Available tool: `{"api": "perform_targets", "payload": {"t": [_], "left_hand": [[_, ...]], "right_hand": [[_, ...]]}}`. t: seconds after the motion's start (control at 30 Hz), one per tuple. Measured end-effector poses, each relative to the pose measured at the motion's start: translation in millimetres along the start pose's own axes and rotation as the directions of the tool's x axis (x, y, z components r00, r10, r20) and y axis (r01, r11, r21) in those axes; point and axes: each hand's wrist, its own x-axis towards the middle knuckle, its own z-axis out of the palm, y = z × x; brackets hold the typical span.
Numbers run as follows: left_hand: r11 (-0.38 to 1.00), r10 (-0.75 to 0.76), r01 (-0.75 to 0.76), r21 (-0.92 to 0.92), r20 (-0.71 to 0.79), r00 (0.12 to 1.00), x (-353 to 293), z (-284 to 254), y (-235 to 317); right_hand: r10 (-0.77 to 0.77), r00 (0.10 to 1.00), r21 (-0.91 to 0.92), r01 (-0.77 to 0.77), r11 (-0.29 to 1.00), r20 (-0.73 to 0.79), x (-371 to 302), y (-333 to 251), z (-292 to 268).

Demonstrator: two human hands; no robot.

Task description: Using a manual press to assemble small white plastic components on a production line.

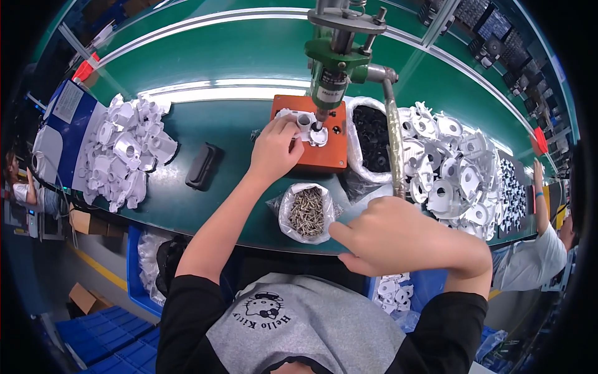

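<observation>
White plastic makes up the part [318, 138], which sits on the orange block [327, 159] under the press [329, 87]. The left hand [276, 149], half curled, touches its left side; whether it pinches, I cannot tell. The right hand [398, 237] is curled at the lever's [393, 137] lower end, its grip hidden.

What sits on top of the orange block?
A white part, touched by the left hand, below the press. The hand covers some of it; whatever lies beneath is hidden.
</observation>
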Motion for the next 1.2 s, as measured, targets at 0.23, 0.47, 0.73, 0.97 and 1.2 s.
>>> {"api": "perform_targets", "payload": {"t": [0.23,0.47,0.73,0.97,1.2], "left_hand": [[1.000,0.017,-0.017,0.015,-0.023,1.000,-2.6,0.0,-3.0],[1.000,0.004,-0.004,-0.020,-0.034,0.999,-2.9,3.2,-4.6],[0.999,-0.006,0.004,-0.050,-0.038,0.999,-3.8,1.7,-4.6],[0.998,-0.035,0.034,-0.044,-0.016,0.999,-5.3,2.7,-8.5],[0.998,-0.028,0.028,-0.063,-0.003,1.000,0.1,2.9,-2.0]], "right_hand": [[0.123,0.992,-0.129,-0.123,0.984,-0.008,2.1,-2.7,12.2],[-0.097,0.899,0.168,0.184,0.968,-0.428,-4.5,4.9,9.3],[0.124,0.585,0.454,0.459,0.763,-0.801,-28.7,14.0,-48.6],[0.427,0.148,0.406,0.676,0.615,-0.892,26.2,80.8,-97.1],[0.432,0.384,0.532,0.207,0.821,-0.816,52.9,232.1,-127.5]]}}
